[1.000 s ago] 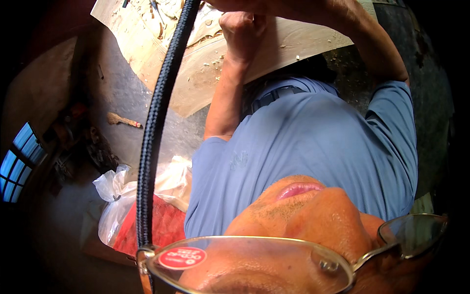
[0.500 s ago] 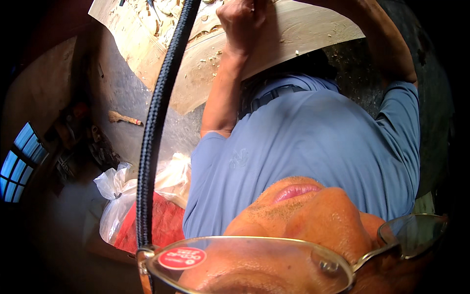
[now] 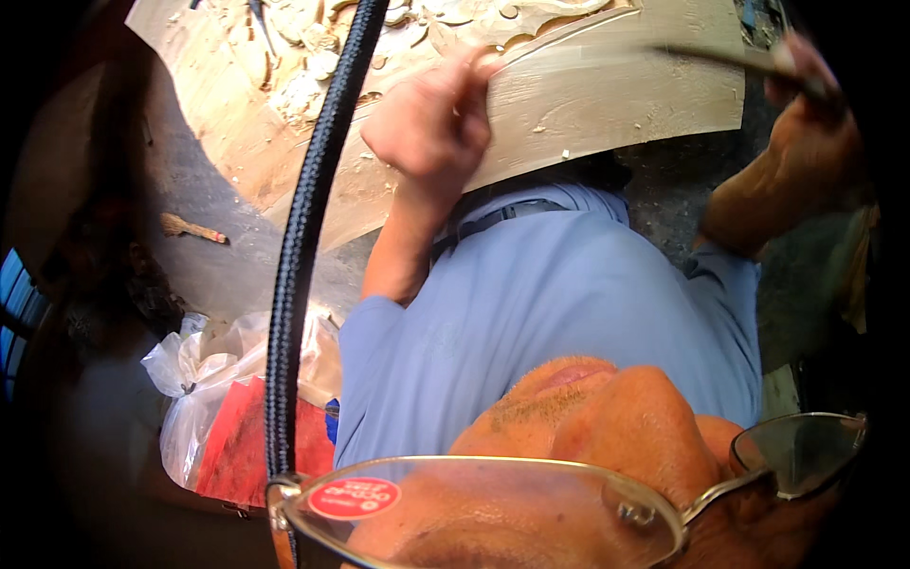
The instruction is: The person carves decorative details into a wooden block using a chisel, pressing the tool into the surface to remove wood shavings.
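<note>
A pale wooden board [image 3: 654, 90] with carved scrolls [image 3: 332, 57] lies in front of me, with shavings on it. Over its near edge is my left hand [image 3: 427, 123], its fingers curled closed; blur hides what they hold, if anything. A thin straight strip [image 3: 578, 36] runs along the carving just beyond its fingertips; I cannot tell whether the hand touches it. My right hand [image 3: 806, 133], raised at the right of the board, grips a long, blurred, stick-like tool [image 3: 720, 57]. The tool's tip points left over the board.
Dark slim tools [image 3: 261, 24] lie on the board's far left. A small brush [image 3: 194, 229] rests on the grey floor to the left. Nearer are a knotted clear plastic bag [image 3: 180, 365] and a red sack [image 3: 246, 446]. A black braided cord [image 3: 318, 190] crosses the view.
My right hand has come into view at the right with the stick-like tool. My left hand has shifted nearer to me and left. The view has tilted, showing more of the board.
</note>
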